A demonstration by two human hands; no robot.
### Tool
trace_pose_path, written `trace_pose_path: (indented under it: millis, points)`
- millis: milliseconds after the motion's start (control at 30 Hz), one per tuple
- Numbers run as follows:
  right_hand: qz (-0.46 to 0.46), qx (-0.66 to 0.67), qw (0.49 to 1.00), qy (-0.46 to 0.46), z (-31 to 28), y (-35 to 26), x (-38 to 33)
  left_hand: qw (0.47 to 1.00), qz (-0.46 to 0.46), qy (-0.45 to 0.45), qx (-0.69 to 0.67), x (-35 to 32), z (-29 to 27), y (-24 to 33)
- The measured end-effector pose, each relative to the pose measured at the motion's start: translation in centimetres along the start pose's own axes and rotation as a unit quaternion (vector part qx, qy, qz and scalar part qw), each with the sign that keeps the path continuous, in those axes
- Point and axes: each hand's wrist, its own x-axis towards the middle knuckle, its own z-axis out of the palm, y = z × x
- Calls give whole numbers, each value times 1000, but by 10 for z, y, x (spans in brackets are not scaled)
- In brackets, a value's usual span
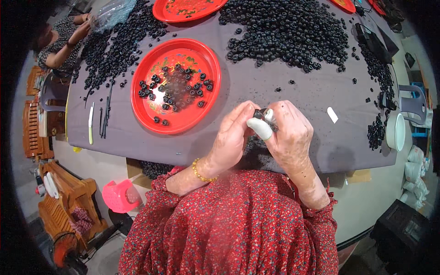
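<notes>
- Head view, from where I watch remotely: two bare hands meet at the near edge of a grey-covered desk [293, 87], over a lap in red patterned cloth.
- I see the left hand [231, 137], a gold bead bracelet [200, 173] at its wrist, curled with fingertips pressed toward the right hand.
- I see the right hand [289, 137] clenched around a small dark ring-shaped bead and a shiny tool [262, 113]; one finger wears a white finger guard [259, 129].
- That bead sits between the two hands, touching both, just right of the left fingertips and above the guard. I cannot tell its axis; it is too small and half hidden. The right hand carries more of the hold.
- A red tray [175, 86] with scattered black beads lies up and to the left of the hands, nearer the left hand.
- A large heap of black beads [286, 32] lies farther up the desk, well apart from both hands.
- A white bowl [395, 131] stands at the desk's right edge; another person's hands [82, 27] work at the far left corner.
</notes>
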Motion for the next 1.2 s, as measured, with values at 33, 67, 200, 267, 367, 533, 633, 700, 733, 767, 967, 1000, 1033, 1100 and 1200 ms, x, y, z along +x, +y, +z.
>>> trace_pose_path:
  millis: [33, 67, 200, 267, 367, 533, 633, 700, 733, 767, 967, 1000, 1033, 1100, 1200]
  points:
    - [-4, -7, 1000, 5, 1, 1, 0, 1000, 0, 0, 0, 1, -1, -1]
    - [-8, -14, 1000, 9, 1, 1, 0, 1000, 1, -8, 5, 1, -2, -1]
    - [-17, -22, 1000, 13, 3, 2, 1, 1000, -8, -23, 0, 0, -1, 3]
    - [-44, -38, 998, 39, 4, 4, 2, 1000, -8, -6, 10, -2, 2, 3]
    - [-58, -59, 995, 50, 5, 6, 2, 1000, -14, 10, 19, -7, 6, 6]
    - [-78, -32, 995, 48, 4, 9, -1, 999, -24, 28, 22, -11, 10, 7]
    - [-89, -10, 995, 47, 4, 10, -2, 999, -41, 30, 14, -13, 12, 10]
    - [-95, -2, 994, 43, 3, 9, -2, 998, -50, 26, 1, -13, 9, 8]
    - [-98, 1, 994, 40, 4, 9, -3, 998, -50, 25, 1, -13, 10, 8]
    - [-101, 4, 994, 36, 4, 9, -4, 998, -49, 27, 8, -14, 12, 9]
    - [-103, 63, 992, 32, 5, 14, -9, 999, -27, 5, 21, -13, 12, 9]
    - [-103, 62, 992, 32, 4, 14, -10, 1000, -19, -2, 22, -12, 12, 9]
    - [-66, 86, 994, 22, 1, 13, -11, 1000, -19, -4, 22, -11, 11, 9]
    - [-30, 107, 994, 12, -3, 9, -11, 999, -30, -5, -13, -10, 8, 8]
    - [69, 150, 986, 12, -2, 2, -8, 997, -36, 31, 53, -9, 9, 6]
